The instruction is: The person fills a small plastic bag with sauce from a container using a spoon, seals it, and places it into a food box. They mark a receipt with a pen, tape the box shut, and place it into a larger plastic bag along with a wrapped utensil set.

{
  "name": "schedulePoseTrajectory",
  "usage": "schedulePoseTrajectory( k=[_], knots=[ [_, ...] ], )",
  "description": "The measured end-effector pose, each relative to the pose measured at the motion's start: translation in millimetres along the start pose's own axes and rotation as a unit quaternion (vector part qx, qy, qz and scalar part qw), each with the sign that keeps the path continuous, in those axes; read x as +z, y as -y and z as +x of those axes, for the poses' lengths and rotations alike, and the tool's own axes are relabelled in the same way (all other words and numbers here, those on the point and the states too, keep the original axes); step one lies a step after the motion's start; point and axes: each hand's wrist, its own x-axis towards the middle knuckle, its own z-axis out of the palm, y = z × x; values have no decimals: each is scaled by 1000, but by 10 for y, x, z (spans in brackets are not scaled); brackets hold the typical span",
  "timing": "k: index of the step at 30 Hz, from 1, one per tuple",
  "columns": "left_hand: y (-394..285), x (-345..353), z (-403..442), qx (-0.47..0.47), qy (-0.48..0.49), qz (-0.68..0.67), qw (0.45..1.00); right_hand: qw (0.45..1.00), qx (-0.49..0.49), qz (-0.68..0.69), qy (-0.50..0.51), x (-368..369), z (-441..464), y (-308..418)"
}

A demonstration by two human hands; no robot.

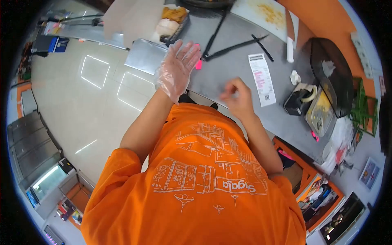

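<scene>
My left hand (pixel 177 67) wears a clear plastic glove, palm up and fingers extended, holding nothing. Just beyond its fingertips is a food box (pixel 185 27) with rice and a golden fried piece. My right hand (pixel 239 96) is bare and raised near the counter's front edge. Its fingers are curled in and slightly blurred, and no object shows in them. Close by on the counter lies a printed receipt (pixel 261 79) with pink marks. Black tongs (pixel 222 51) lie spread between the two hands, with a black pen (pixel 262 47) past their tip.
A knife (pixel 290 49) rests by a stained white cutting board (pixel 265 16). To the right stand a tape roll (pixel 309 90), a clear tub (pixel 320 114) and a dark translucent cover (pixel 332 77). Pale paper (pixel 130 18) and a silvery sheet (pixel 141 56) are at the left.
</scene>
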Motion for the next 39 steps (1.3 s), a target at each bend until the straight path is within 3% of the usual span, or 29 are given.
schedulePoseTrajectory(
  k=[1, 5, 9, 11, 12, 14, 15, 16, 17, 18, 20, 21, 22, 24, 25, 26, 27, 28, 29, 30, 31, 32, 34, 35, 37, 38, 39],
  knots=[
    [-75, 25, 1, 35, -37, 71, 996, 998, -35, -16, 45, 163, 258, 353],
    [-277, -3, 231, 40, -122, 35, 991, 979, -144, -71, 127, 852, 871, 977],
    [-623, -183, 403, 14, -62, 44, 997, 960, -177, -187, 109, 1113, 1142, 738],
    [-650, -247, 397, 19, -77, 173, 982, 960, -175, -204, 77, 1102, 1291, 639],
    [-614, -302, 421, 17, -75, 169, 983, 959, -181, -211, 61, 1076, 1393, 588],
    [-561, -368, 479, -40, 83, 338, 937, 957, -188, -217, 47, 1051, 1515, 520],
    [-620, -316, 516, -36, 84, 336, 937, 967, -162, -197, 19, 1043, 1544, 505],
    [-708, -227, 544, 110, 170, 454, 868, 975, -135, -176, -10, 1038, 1577, 514],
    [-802, -147, 578, 248, 247, 550, 758, 977, -123, -169, -29, 1039, 1593, 527],
    [-952, -21, 601, 247, 248, 549, 759, 977, -122, -171, -29, 1062, 1637, 569],
    [-1204, 210, 645, 121, 314, 576, 745, 992, -44, -67, -98, 1083, 1729, 701],
    [-1136, 177, 745, 9, 307, 401, 863, 991, -37, -75, -105, 1067, 1795, 795],
    [-1054, 168, 886, 7, 305, 398, 865, 991, -34, -76, -102, 1068, 1898, 865],
    [-975, 110, 1121, -60, 328, 306, 892, 984, 61, 68, -156, 1111, 2082, 951],
    [-1391, 384, 885, -16, 313, 514, 798, 970, 133, 157, -129, 1059, 2141, 944],
    [-1399, 336, 867, -17, 309, 511, 802, 959, 182, 167, -136, 1019, 2185, 959],
    [-1375, 302, 875, 133, 331, 585, 728, 947, 231, 176, -141, 970, 2230, 954],
    [-1381, 254, 856, 277, 342, 643, 627, 927, 236, 185, -225, 879, 2315, 857],
    [-1547, 297, 707, 81, 370, 693, 613, 900, 241, 192, -310, 756, 2438, 727],
    [-1708, 270, 587, 76, 368, 693, 615, 876, 233, 218, -361, 593, 2614, 636],
    [-1890, 215, 497, 141, 412, 596, 674, 848, 222, 244, -415, 411, 2817, 562],
    [-2056, 130, 494, 207, 449, 486, 721, 872, 206, 205, -394, 207, 2983, 481],
    [-2228, -270, 653, 221, 302, 519, 768, 911, 149, 150, -353, 95, 3382, 375],
    [-2451, -262, 846, 372, 241, 572, 690, 927, 110, 136, -333, 144, 3633, 380],
    [-2614, -279, 1040, 444, 56, 657, 606, 919, 79, 210, -324, 583, 4191, 758],
    [-2600, -297, 1113, 444, 62, 655, 608, 924, -1, 227, -306, 759, 4460, 696],
    [-2548, -340, 1155, 379, 77, 656, 648, 954, -46, 175, -240, 723, 4826, 292]
  ],
)
